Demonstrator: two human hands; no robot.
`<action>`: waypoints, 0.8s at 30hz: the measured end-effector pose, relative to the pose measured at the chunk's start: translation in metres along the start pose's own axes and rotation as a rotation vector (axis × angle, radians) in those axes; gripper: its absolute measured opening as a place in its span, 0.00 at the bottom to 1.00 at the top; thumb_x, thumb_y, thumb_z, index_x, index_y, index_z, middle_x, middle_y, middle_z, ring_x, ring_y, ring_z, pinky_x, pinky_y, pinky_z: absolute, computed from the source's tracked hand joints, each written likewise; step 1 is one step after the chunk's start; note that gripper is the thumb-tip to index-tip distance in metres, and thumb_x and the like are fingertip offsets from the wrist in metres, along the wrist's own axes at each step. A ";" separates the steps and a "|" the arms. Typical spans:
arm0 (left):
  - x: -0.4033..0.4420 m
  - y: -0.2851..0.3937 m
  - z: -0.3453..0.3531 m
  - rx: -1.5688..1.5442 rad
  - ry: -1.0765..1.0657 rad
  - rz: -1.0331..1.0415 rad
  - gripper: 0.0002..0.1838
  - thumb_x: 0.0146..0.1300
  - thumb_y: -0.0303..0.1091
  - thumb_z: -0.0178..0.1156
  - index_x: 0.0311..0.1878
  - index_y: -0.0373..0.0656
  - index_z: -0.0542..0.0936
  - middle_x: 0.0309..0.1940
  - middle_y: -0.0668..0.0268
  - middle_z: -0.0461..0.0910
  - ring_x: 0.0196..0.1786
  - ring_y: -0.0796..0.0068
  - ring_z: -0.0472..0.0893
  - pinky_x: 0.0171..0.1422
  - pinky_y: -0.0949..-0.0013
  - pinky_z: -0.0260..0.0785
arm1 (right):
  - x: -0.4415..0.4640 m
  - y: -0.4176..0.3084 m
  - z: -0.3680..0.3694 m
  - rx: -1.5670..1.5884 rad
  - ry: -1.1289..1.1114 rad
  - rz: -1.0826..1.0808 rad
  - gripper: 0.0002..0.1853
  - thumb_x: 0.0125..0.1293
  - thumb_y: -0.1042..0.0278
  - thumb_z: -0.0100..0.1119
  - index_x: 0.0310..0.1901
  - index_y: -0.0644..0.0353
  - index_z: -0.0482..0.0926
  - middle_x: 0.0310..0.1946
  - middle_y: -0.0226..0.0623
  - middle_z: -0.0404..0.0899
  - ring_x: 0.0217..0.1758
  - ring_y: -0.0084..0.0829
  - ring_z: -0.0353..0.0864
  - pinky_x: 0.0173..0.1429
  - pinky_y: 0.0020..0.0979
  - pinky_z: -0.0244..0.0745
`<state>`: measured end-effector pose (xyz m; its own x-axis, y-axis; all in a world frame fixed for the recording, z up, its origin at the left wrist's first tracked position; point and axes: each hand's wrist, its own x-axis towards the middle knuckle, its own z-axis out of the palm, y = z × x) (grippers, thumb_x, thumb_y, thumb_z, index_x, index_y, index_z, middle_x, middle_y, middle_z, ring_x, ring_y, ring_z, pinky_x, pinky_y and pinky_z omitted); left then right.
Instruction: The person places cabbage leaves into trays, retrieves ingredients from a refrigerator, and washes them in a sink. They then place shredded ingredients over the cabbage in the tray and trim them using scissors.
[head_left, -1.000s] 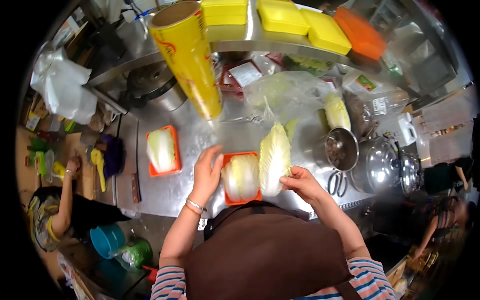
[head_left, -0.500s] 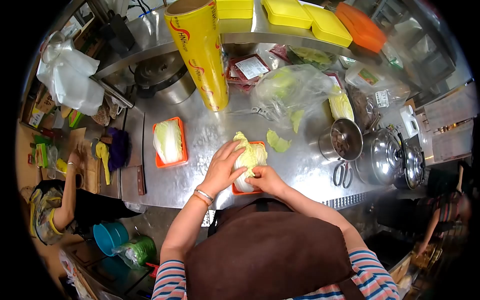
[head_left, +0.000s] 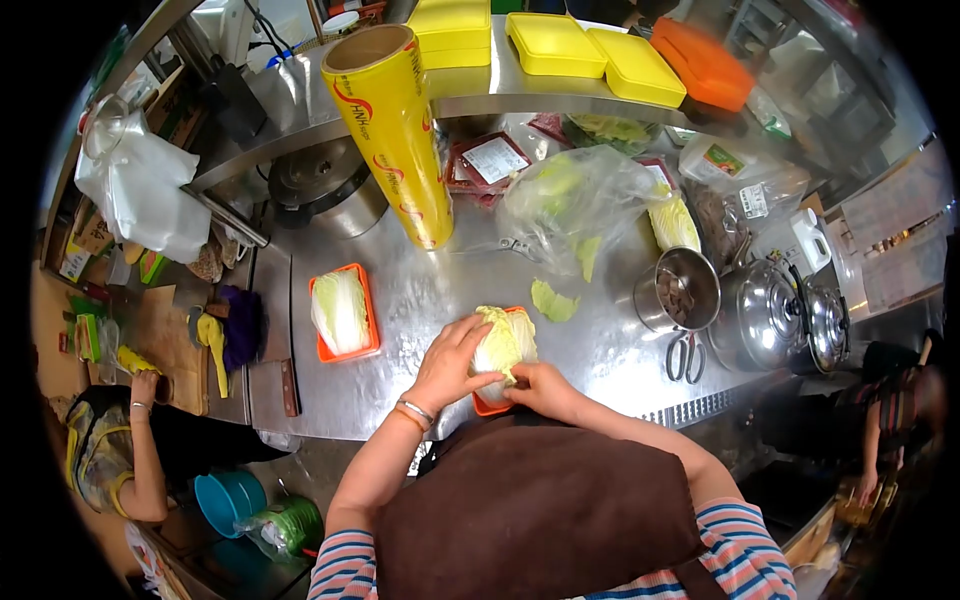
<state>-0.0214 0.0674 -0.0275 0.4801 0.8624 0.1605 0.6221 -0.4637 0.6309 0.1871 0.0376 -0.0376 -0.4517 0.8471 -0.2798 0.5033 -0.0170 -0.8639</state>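
Directly in front of me, a napa cabbage (head_left: 503, 345) lies in an orange tray (head_left: 484, 408) near the table's front edge. My left hand (head_left: 447, 365) rests on the cabbage's left side, fingers spread over its leaves. On the lower right side, my right hand (head_left: 543, 388) presses the cabbage with fingers bent together, its fingertips partly hidden against the leaves. Another cabbage (head_left: 341, 311) sits in a second orange tray (head_left: 373, 325) to the left. Loose green leaf pieces (head_left: 553, 301) lie on the steel table (head_left: 430, 285) behind my hands.
A yellow film roll (head_left: 400, 150) stands at the back beneath yellow boxes (head_left: 555, 45). Scissors (head_left: 686, 358), a steel pot (head_left: 677, 290) and lidded pots (head_left: 763, 315) are at the right. A cleaver (head_left: 289, 388) lies left. Another person's arm (head_left: 146, 450) shows far left.
The long cabbage leaf from my right hand now lies over the cabbage in the middle tray. Both hands have come together on that cabbage. The view has shifted slightly.
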 end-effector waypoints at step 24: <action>0.017 0.013 0.003 -0.037 -0.076 -0.138 0.43 0.42 0.40 0.75 0.61 0.35 0.67 0.53 0.50 0.73 0.56 0.50 0.72 0.62 0.58 0.66 | 0.037 -0.007 -0.048 -0.367 -0.021 -0.283 0.38 0.46 0.58 0.72 0.58 0.65 0.69 0.55 0.49 0.72 0.57 0.49 0.70 0.61 0.43 0.65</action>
<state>-0.0036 0.0759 -0.0189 0.4380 0.8989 0.0129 0.6629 -0.3326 0.6708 0.2019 0.0940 -0.0215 -0.6222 0.7801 -0.0661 0.5838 0.4061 -0.7030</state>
